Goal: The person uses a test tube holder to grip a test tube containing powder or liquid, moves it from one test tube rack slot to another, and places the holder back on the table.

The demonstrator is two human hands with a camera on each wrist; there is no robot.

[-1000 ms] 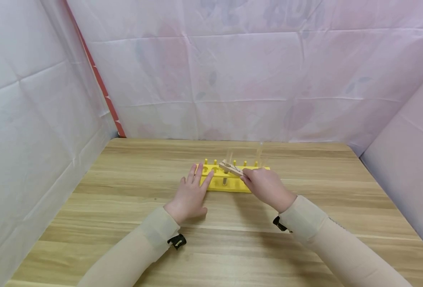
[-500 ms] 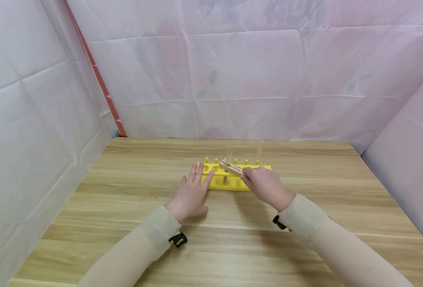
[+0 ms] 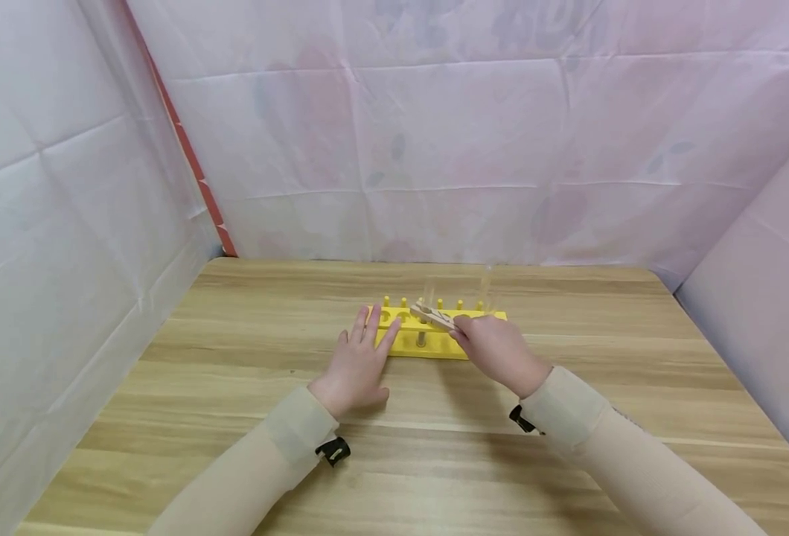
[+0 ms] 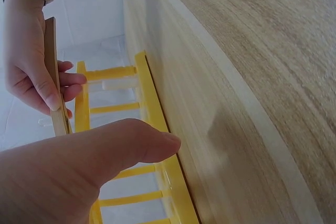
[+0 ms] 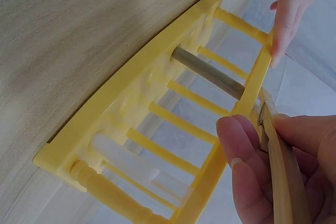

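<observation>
A yellow test tube rack (image 3: pixel 404 352) stands on the table. My left hand (image 3: pixel 354 368) rests spread fingers on its left end; the thumb (image 4: pixel 136 142) sticks out in front in the left wrist view. My right hand (image 3: pixel 498 350) grips a wooden test tube clamp (image 3: pixel 438 318) between thumb and fingers. The clamp's front end lies at the upper part of a test tube (image 5: pixel 210 74) with grey-brown contents, which stands in the rack. Another test tube (image 5: pixel 126 156), with whitish contents, stands near the rack's right end.
The wood-grain table (image 3: pixel 394 476) spreads around the rack. Pale sheets (image 3: pixel 448 149) hang behind it and at both sides. A row of short yellow pegs (image 3: pixel 459 304) stands up along the rack's back. Black clips (image 3: pixel 333 450) sit at both sleeve cuffs.
</observation>
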